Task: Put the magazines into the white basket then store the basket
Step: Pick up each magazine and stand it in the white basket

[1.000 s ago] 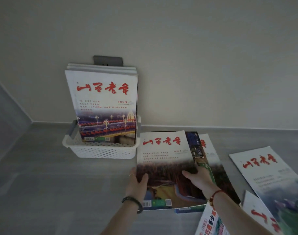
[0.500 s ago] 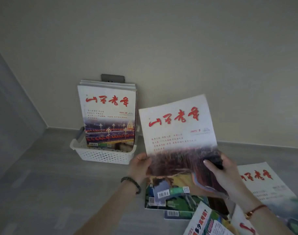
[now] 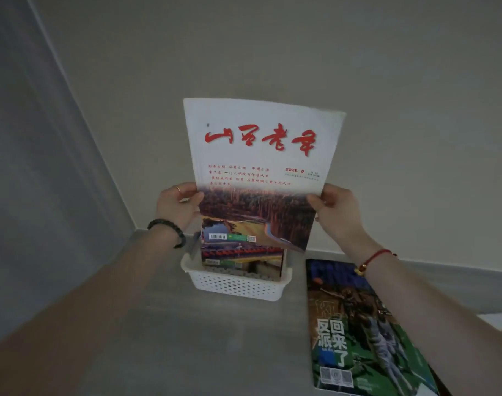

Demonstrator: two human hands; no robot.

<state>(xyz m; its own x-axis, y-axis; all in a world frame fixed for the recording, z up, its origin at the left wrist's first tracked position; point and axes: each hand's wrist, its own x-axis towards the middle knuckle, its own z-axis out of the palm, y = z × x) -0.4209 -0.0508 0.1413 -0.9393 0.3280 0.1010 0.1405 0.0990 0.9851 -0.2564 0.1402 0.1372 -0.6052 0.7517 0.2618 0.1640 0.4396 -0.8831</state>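
I hold a white magazine with red title characters (image 3: 258, 172) upright in the air, directly above the white basket (image 3: 238, 285). My left hand (image 3: 176, 205) grips its left edge and my right hand (image 3: 337, 208) grips its right edge, thumbs on the cover. The perforated basket stands on the grey floor against the wall. Magazines stand in it behind the raised one, with only their lower parts (image 3: 241, 257) showing.
A dark green magazine (image 3: 358, 332) lies flat on the floor right of the basket, under my right forearm. A white edge of another one (image 3: 498, 322) shows at far right. A grey wall panel closes the left side; bare floor lies in front of the basket.
Both hands lifted the magazine off the floor pile, carried it left and up, and now hold it over the basket. My hands shifted from its bottom edge to its sides.
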